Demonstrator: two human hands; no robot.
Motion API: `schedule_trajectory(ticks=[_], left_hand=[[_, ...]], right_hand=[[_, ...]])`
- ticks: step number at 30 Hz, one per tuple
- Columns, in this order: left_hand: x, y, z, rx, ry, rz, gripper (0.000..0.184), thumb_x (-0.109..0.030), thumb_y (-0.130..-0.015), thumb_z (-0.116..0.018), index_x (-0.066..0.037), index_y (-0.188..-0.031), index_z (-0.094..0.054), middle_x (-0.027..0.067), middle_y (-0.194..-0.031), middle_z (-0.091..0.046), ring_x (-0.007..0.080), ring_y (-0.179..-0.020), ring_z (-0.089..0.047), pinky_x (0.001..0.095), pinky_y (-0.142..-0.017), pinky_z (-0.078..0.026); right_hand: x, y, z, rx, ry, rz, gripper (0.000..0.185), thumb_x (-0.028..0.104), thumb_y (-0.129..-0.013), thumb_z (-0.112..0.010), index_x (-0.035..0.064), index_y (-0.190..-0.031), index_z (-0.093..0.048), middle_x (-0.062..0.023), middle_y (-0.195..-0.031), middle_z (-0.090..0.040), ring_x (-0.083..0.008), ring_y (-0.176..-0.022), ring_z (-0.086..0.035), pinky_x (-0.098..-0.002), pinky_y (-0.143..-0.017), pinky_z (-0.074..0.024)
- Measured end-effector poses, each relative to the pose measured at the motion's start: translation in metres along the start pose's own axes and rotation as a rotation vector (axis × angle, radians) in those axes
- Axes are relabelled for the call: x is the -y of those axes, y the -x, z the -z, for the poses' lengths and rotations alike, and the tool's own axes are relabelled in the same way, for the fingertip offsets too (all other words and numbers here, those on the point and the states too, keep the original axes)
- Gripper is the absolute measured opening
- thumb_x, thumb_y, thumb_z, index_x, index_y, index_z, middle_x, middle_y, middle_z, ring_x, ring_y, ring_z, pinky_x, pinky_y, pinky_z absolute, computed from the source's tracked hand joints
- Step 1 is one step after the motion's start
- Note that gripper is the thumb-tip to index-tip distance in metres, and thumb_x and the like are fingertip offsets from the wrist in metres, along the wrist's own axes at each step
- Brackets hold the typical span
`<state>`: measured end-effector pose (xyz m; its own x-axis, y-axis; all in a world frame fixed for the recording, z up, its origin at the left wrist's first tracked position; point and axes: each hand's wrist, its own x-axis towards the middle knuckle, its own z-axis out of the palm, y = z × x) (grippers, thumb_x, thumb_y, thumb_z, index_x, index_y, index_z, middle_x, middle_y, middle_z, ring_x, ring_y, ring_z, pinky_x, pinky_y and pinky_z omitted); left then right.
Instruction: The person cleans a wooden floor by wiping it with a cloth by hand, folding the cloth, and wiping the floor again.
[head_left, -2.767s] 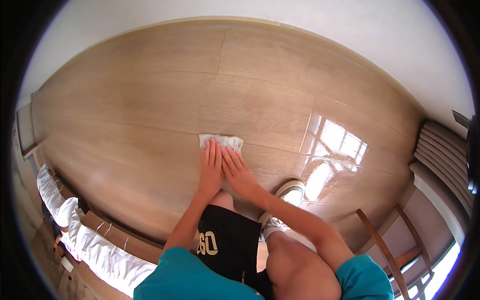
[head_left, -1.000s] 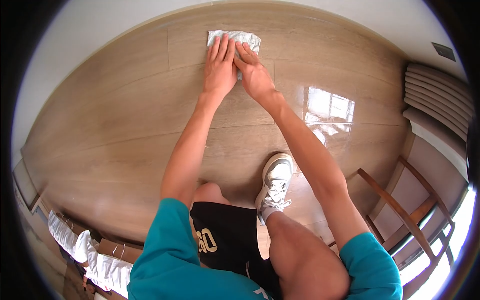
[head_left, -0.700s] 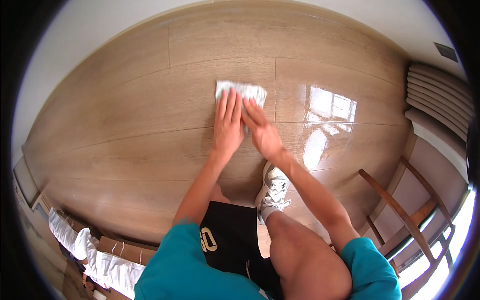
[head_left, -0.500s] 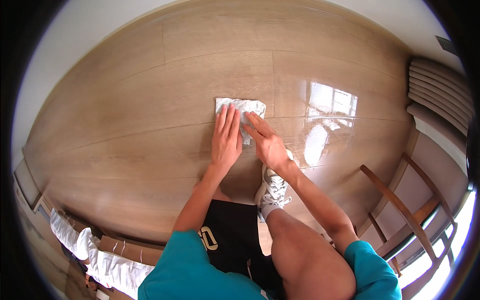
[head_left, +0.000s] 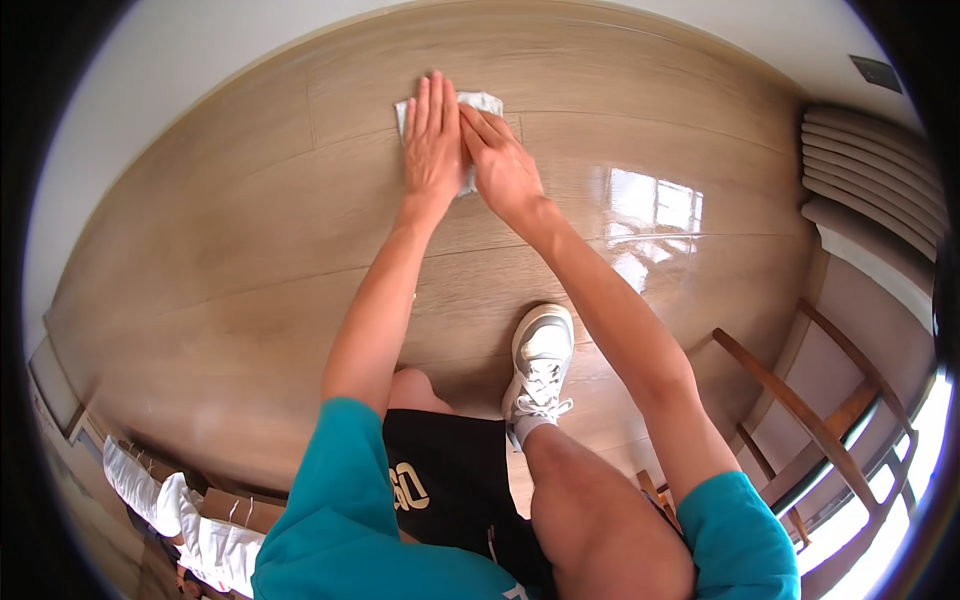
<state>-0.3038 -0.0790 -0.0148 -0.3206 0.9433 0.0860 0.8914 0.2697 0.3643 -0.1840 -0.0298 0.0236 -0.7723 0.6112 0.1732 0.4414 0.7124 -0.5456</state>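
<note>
A white cloth (head_left: 486,101) lies spread on the wood-look floor (head_left: 250,220), near the far wall. My left hand (head_left: 434,155) rests flat on its left part, fingers stretched forward past the far edge. Against it, my right hand (head_left: 506,170) lies on the cloth's right part with the fingers extended and angled to the left. Both hands press from above and neither grips the cloth. Much of the cloth is hidden under them.
My shoe (head_left: 542,350) stands on the floor below the hands. At the right are a wooden chair (head_left: 790,400) and a folded grey curtain (head_left: 870,165). White fabric (head_left: 205,535) hangs over a brown piece at lower left. A wall (head_left: 150,120) bounds the floor.
Both hands have slid the cloth away from me and slightly left across the floor, toward the wall. My arms are now stretched further out, and my shoe is fully uncovered.
</note>
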Motion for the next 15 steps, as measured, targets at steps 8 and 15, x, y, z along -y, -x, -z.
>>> schedule_trajectory(ticks=[8,15], left_hand=[[-0.018,0.063,0.013,0.088,0.032,0.001,0.071,-0.012,-0.099,-0.053,0.005,-0.161,-0.023,0.0197,-0.171,-0.019,0.0322,-0.159,-0.017,0.0471,-0.130,-0.013],[-0.046,0.168,0.016,0.154,0.106,0.082,0.066,-0.011,-0.099,-0.052,0.008,-0.158,-0.030,0.0228,-0.169,-0.024,0.0352,-0.158,-0.021,0.0495,-0.128,-0.015]], right_hand=[[0.026,0.065,-0.002,0.048,-0.062,-0.106,0.059,-0.010,-0.083,-0.057,-0.0082,-0.141,-0.054,-0.0194,-0.155,-0.048,-0.0372,-0.142,-0.047,-0.0419,-0.117,-0.0438],[0.064,0.144,0.020,0.341,-0.014,-0.117,0.060,-0.003,-0.085,-0.058,-0.0072,-0.145,-0.051,-0.0186,-0.162,-0.040,-0.0334,-0.151,-0.037,-0.0425,-0.123,-0.0346]])
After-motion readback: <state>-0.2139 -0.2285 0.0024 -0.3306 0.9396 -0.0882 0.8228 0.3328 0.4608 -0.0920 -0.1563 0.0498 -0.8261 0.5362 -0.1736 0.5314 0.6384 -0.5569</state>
